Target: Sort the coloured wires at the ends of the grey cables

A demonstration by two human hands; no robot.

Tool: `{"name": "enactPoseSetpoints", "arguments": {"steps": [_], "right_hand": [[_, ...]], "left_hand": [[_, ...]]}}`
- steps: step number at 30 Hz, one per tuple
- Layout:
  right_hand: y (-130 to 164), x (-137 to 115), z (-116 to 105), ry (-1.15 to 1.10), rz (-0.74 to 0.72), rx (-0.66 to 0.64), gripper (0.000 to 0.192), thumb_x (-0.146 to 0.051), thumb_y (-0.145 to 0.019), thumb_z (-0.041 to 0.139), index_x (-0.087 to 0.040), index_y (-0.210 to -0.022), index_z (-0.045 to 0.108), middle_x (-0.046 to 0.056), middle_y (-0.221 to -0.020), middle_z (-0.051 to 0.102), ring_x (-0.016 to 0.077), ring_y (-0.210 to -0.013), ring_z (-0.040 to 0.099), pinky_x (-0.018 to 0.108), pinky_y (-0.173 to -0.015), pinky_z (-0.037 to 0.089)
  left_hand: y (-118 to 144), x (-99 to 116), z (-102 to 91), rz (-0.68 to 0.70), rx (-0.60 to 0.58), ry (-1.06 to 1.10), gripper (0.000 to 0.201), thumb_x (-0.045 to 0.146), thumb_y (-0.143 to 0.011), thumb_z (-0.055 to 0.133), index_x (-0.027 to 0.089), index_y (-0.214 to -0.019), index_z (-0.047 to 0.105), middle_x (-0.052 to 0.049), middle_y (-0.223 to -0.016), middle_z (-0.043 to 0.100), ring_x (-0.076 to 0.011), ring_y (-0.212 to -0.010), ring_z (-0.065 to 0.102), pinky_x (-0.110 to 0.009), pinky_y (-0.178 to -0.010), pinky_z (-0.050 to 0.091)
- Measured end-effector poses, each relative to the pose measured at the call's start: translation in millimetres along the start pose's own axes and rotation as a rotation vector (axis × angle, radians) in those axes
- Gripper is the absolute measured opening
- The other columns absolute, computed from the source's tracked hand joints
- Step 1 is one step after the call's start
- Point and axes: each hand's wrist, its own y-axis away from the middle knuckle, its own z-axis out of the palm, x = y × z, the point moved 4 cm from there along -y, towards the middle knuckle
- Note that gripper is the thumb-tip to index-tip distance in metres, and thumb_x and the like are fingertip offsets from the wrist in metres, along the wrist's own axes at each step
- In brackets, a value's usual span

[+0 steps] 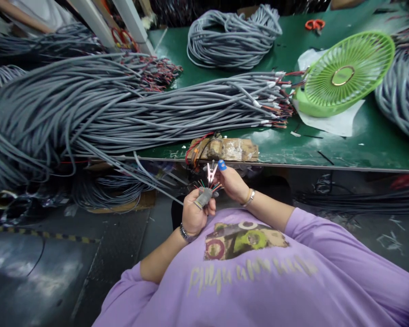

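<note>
Just below the tabletop (pixel 361 145) edge, in front of the purple shirt, the left hand (pixel 193 214) is closed around the end of a grey cable (pixel 203 197), thin coloured wires (pixel 209 185) fanning out of its cut sheath. The right hand (pixel 232 184), a blue cap on one fingertip, pinches a small pink tool (pixel 211 172) at those wires. The cable looks light and limp, its sheath rubbery enough to hold firmly just behind the stripped end; the wires look fine and easily bent, better handled singly near their tips. On the tabletop lie a long cable bundle (pixel 139 104), a coil (pixel 231 38), a green fan (pixel 344 72), scissors (pixel 315 24).
</note>
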Motion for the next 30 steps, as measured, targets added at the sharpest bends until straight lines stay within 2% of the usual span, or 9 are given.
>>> {"name": "enactPoseSetpoints", "arguments": {"steps": [4, 7, 13, 19, 23, 26, 30], "right_hand": [[-4, 6, 6, -0.134, 0.183, -0.063, 0.053, -0.067, -0.078, 0.059, -0.015, -0.076, 0.064, 0.002, -0.065, 0.063, 0.0093, -0.054, 0.053, 0.021, -0.05, 0.042], [-6, 7, 11, -0.237, 0.266, -0.041, 0.051, -0.065, -0.079, 0.059, -0.015, -0.077, 0.064, 0.001, -0.066, 0.063, 0.0081, -0.052, 0.052, 0.019, -0.047, 0.042], [-8, 6, 13, -0.255, 0.227, 0.007, 0.048, -0.061, -0.08, 0.062, -0.013, -0.074, 0.063, 0.0, -0.062, 0.059, 0.0064, -0.05, 0.05, 0.017, -0.045, 0.04], [-2, 7, 11, -0.269, 0.286, -0.025, 0.056, -0.072, -0.079, 0.053, -0.016, -0.08, 0.063, 0.002, -0.068, 0.062, 0.0086, -0.052, 0.051, 0.02, -0.046, 0.042], [2, 4, 10, -0.277, 0.324, -0.075, 0.058, -0.071, -0.083, 0.047, -0.016, -0.083, 0.064, 0.004, -0.073, 0.064, 0.0105, -0.056, 0.053, 0.021, -0.049, 0.042], [3, 2, 8, -0.267, 0.304, -0.11, 0.049, -0.064, -0.083, 0.056, -0.016, -0.084, 0.065, 0.004, -0.074, 0.065, 0.0108, -0.058, 0.053, 0.021, -0.051, 0.043], [1, 0, 4, -0.2, 0.117, -0.112, 0.035, -0.048, -0.074, 0.075, -0.014, -0.078, 0.066, 0.0, -0.066, 0.061, 0.0086, -0.056, 0.05, 0.019, -0.05, 0.039]], "left_hand": [[-2, 0, 2.1, -0.008, 0.0, 0.004, 0.032, 0.044, -0.068, 0.075, 0.015, -0.071, 0.063, 0.002, -0.046, 0.058, -0.0074, -0.033, 0.047, -0.016, -0.031, 0.032], [-2, -1, 1.2, -0.018, 0.002, -0.005, 0.032, 0.044, -0.068, 0.075, 0.015, -0.071, 0.062, 0.002, -0.045, 0.058, -0.0072, -0.032, 0.046, -0.016, -0.031, 0.032], [-3, -6, -2.1, -0.03, -0.028, -0.018, 0.03, 0.043, -0.071, 0.073, 0.014, -0.072, 0.062, 0.002, -0.046, 0.058, -0.0075, -0.034, 0.048, -0.016, -0.032, 0.033], [0, -8, -4.2, -0.037, -0.032, -0.016, 0.031, 0.043, -0.071, 0.074, 0.015, -0.071, 0.06, 0.002, -0.045, 0.057, -0.0077, -0.033, 0.047, -0.017, -0.033, 0.034], [6, -4, -4.4, -0.03, -0.029, -0.015, 0.032, 0.044, -0.07, 0.074, 0.015, -0.072, 0.061, 0.002, -0.045, 0.058, -0.0079, -0.033, 0.047, -0.017, -0.033, 0.034], [8, -1, -2.8, -0.038, -0.007, -0.009, 0.033, 0.045, -0.068, 0.075, 0.015, -0.073, 0.062, 0.002, -0.046, 0.058, -0.0081, -0.034, 0.048, -0.017, -0.033, 0.034], [7, 2, -0.5, -0.027, 0.036, 0.029, 0.034, 0.045, -0.066, 0.076, 0.016, -0.072, 0.06, 0.002, -0.047, 0.058, -0.0081, -0.035, 0.048, -0.017, -0.034, 0.036]]}}
